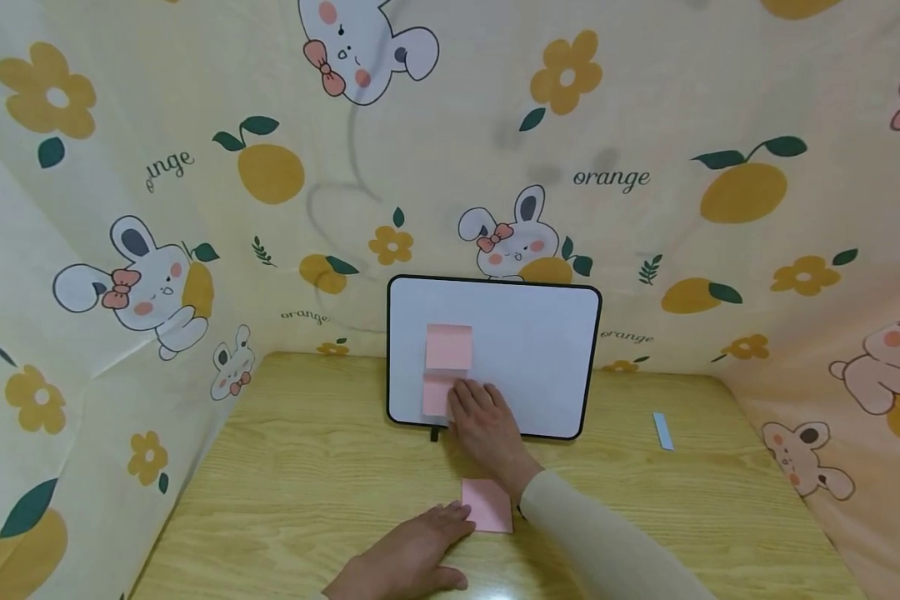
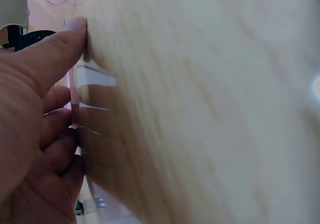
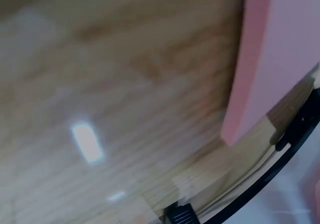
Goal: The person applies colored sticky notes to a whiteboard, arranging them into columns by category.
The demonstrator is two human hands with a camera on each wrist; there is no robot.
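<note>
A whiteboard [image 1: 532, 358] with a black rim leans upright at the back of the table. On its left half are two pink sticky notes, an upper one [image 1: 448, 347] and a lower one [image 1: 435, 397]. My right hand [image 1: 487, 423] presses its extended fingers on the right side of the lower note, covering part of it. In front of the board lies a pink sticky note pad [image 1: 489, 505], its thick edge visible in the right wrist view [image 3: 285, 48]. My left hand [image 1: 416, 550] rests on the table, fingertips at the pad's left edge.
A light blue strip [image 1: 663, 431] lies on the wooden table [image 1: 300, 467] to the right of the board. A small black foot [image 1: 434, 433] sticks out under the board. Patterned cloth [image 1: 645, 108] with rabbits and oranges encloses the back and sides.
</note>
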